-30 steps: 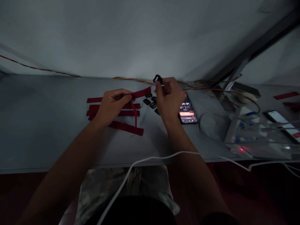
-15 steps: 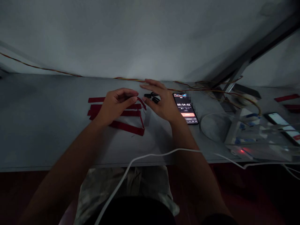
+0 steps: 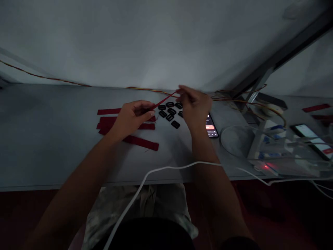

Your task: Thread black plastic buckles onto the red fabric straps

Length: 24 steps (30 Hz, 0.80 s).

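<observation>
A red fabric strap is stretched between my two hands, rising to the right. My left hand pinches its lower end between thumb and fingers. At the upper end, my right hand is closed on the strap, back of the hand towards me. Several black slotted buckles lie on the table below the strap, between the hands. Under and beside my left hand lie several more red straps, spread roughly side by side; the hand covers part of them.
A lit phone lies partly behind my right wrist. Further right are a clear box-like device with a red light and a second phone. A white cable crosses in front of my arms. Twisted wires run along the wall.
My right hand has moved right and up and closed on the strap, which is now pulled straight instead of drooping. The buckles it covered now show, and it hides more of the phone.
</observation>
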Tool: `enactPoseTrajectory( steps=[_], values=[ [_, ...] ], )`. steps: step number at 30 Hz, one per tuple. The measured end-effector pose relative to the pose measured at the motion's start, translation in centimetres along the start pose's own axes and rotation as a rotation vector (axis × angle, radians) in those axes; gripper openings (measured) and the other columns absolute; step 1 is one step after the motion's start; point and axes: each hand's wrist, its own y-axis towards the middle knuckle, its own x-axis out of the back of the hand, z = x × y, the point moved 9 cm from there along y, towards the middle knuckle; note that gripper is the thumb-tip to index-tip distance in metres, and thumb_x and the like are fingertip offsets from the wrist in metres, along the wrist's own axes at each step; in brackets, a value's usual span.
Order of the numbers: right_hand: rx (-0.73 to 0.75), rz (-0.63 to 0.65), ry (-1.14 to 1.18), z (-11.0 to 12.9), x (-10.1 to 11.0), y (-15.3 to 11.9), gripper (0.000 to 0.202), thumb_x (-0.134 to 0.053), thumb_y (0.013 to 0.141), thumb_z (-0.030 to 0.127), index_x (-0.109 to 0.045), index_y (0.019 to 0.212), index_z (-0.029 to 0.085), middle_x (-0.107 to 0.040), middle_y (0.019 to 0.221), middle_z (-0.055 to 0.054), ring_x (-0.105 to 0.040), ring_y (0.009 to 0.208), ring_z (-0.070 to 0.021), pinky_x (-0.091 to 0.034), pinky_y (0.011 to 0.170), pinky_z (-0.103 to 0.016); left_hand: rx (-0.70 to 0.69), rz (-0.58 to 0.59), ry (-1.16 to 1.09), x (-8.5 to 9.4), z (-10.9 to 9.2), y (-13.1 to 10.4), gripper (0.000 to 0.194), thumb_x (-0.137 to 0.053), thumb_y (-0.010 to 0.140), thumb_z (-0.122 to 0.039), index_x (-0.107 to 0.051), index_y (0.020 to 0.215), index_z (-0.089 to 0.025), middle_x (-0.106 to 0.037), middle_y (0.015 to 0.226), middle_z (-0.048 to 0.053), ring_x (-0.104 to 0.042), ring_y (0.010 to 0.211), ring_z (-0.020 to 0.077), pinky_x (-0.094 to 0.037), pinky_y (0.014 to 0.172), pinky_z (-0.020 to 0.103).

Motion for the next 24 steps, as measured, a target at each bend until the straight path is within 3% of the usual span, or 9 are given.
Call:
enactPoseTrajectory(
  steps=[3, 5, 7, 9, 12, 15, 18, 20, 24],
  values=[
    [-0.189, -0.321, 0.112, -3.8, 4.1, 0.5, 0.04, -0.048, 0.101, 0.038, -0.072, 0.129, 0.023, -0.078, 0.112, -0.009, -0.079, 0.088, -0.0224, -0.06, 0.065, -0.033, -0.019, 0.075, 0.164, -2.0, -0.1, 0.2, 0.033, -0.084, 0.084, -0.036, -0.079, 0.112, -0.021, -0.081, 0.109, 0.008, -0.078, 0.098, 0.0243, -0.063, 0.095, 0.04],
    [-0.329, -0.421, 0.232, -6.5, 5.4, 0.5, 0.048, -0.047, 0.101, 0.042, -0.062, 0.141, 0.022, -0.074, 0.126, -0.014, -0.079, 0.095, -0.0253, -0.056, 0.057, -0.03, -0.058, 0.144, 0.368, -3.9, -0.2, 0.6, 0.03, -0.081, 0.085, -0.027, -0.079, 0.114, -0.021, -0.082, 0.107, 0.008, -0.078, 0.098, 0.0266, -0.062, 0.098, 0.044],
    [-0.397, -0.426, 0.318, -7.9, 5.5, 0.7, 0.052, -0.044, 0.101, 0.041, -0.053, 0.151, 0.026, -0.069, 0.137, -0.014, -0.078, 0.105, -0.0273, -0.057, 0.058, -0.03, -0.107, 0.217, 0.525, -6.2, -0.3, 1.1, 0.036, -0.083, 0.084, -0.02, -0.077, 0.119, -0.02, -0.08, 0.115, 0.011, -0.077, 0.105, 0.0295, -0.059, 0.104, 0.047],
    [-0.411, -0.395, 0.381, -8.1, 4.8, 0.8, 0.055, -0.043, 0.102, 0.039, -0.047, 0.156, 0.03, -0.067, 0.139, -0.013, -0.077, 0.112, -0.0283, -0.061, 0.063, -0.033, -0.146, 0.255, 0.568, -7.9, -0.1, 1.7, 0.056, -0.088, 0.079, -0.019, -0.069, 0.132, -0.017, -0.069, 0.141, 0.018, -0.069, 0.128, 0.0335, -0.052, 0.114, 0.049],
    [-0.38, -0.321, 0.446, -6.2, 2.5, 0.4, 0.055, -0.049, 0.1, 0.039, -0.049, 0.155, 0.031, -0.07, 0.131, -0.011, -0.077, 0.111, -0.0286, -0.064, 0.067, -0.035, -0.21, 0.195, 0.525, -8.4, -0.1, 2.8, 0.092, -0.095, 0.072, -0.026, -0.05, 0.152, -0.018, -0.046, 0.164, 0.023, -0.045, 0.153, 0.0374, -0.039, 0.126, 0.053],
    [-0.296, -0.115, 0.441, -2.9, -0.8, -0.2, 0.049, -0.053, 0.101, 0.042, -0.057, 0.149, 0.033, -0.073, 0.123, -0.008, -0.079, 0.103, -0.0251, -0.065, 0.067, -0.033, -0.277, 0.032, 0.401, -6.0, -0.4, 3.3, 0.096, -0.091, 0.078, -0.036, -0.039, 0.157, -0.026, -0.044, 0.164, 0.019, -0.041, 0.155, 0.0368, -0.036, 0.127, 0.053],
    [-0.173, 0.06, 0.342, 0.0, -3.0, -1.2, 0.044, -0.051, 0.104, 0.046, -0.062, 0.145, 0.036, -0.075, 0.115, -0.004, -0.08, 0.096, -0.0207, -0.065, 0.065, -0.03, -0.284, -0.066, 0.34, -2.6, -0.9, 3.4, 0.062, -0.073, 0.094, -0.033, -0.048, 0.15, -0.03, -0.062, 0.147, 0.011, -0.058, 0.14, 0.0325, -0.042, 0.121, 0.05],
    [-0.105, 0.112, 0.288, 1.0, -3.7, -1.8, 0.04, -0.052, 0.104, 0.044, -0.068, 0.14, 0.038, -0.077, 0.113, -0.002, -0.079, 0.09, -0.0187, -0.064, 0.062, -0.029, -0.282, -0.096, 0.445, -0.4, -1.6, 3.4, 0.042, -0.061, 0.098, -0.022, -0.06, 0.139, -0.03, -0.07, 0.133, 0.008, -0.062, 0.129, 0.0319, -0.042, 0.119, 0.052],
    [-0.015, 0.182, 0.249, 1.8, -4.6, -2.5, 0.034, -0.06, 0.099, 0.028, -0.077, 0.127, 0.033, -0.077, 0.122, -0.002, -0.078, 0.087, -0.0171, -0.063, 0.057, -0.027, -0.222, -0.205, 0.888, 4.8, -2.8, 3.7, 0.044, -0.055, 0.094, -0.01, -0.068, 0.13, -0.031, -0.072, 0.125, 0.007, -0.052, 0.135, 0.0374, -0.016, 0.125, 0.073]
  ],
)
